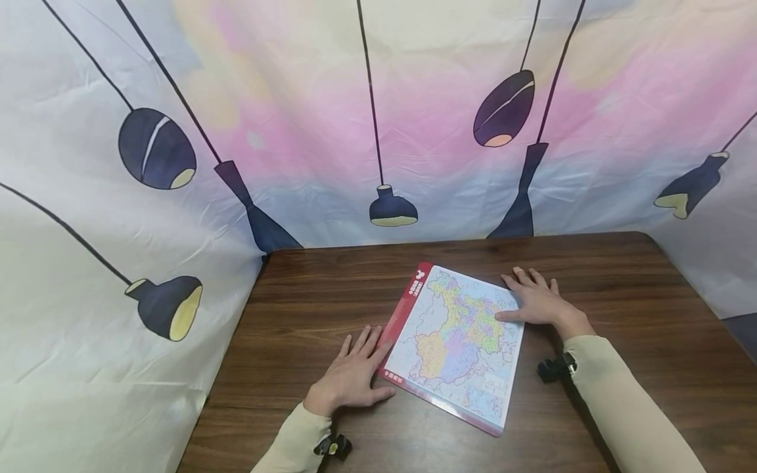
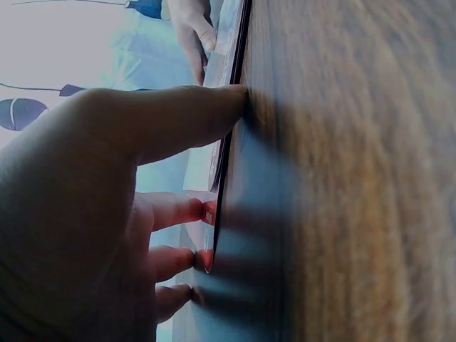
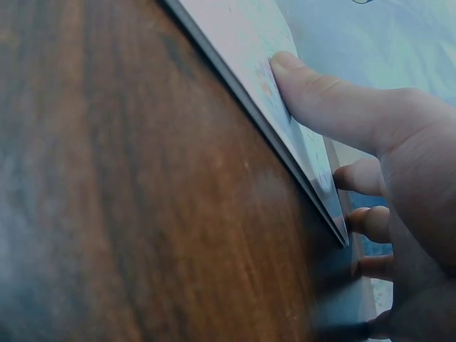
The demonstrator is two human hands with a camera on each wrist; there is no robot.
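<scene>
map puzzle board lay flat mid-table, looked untouched. my left hand flat at its 9 o'clock edge, right hand flat at 2 o'clock corner; nothing grasped, lifting judged not started.

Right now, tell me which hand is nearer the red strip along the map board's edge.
Left. The left hand lies flat with fingertips at the red strip of the map board; the right hand rests on the opposite far corner.

Two bare hands, left hand and right hand, long cream sleeves reaching both wrists, small black camera mount strapped at each wrist
</scene>
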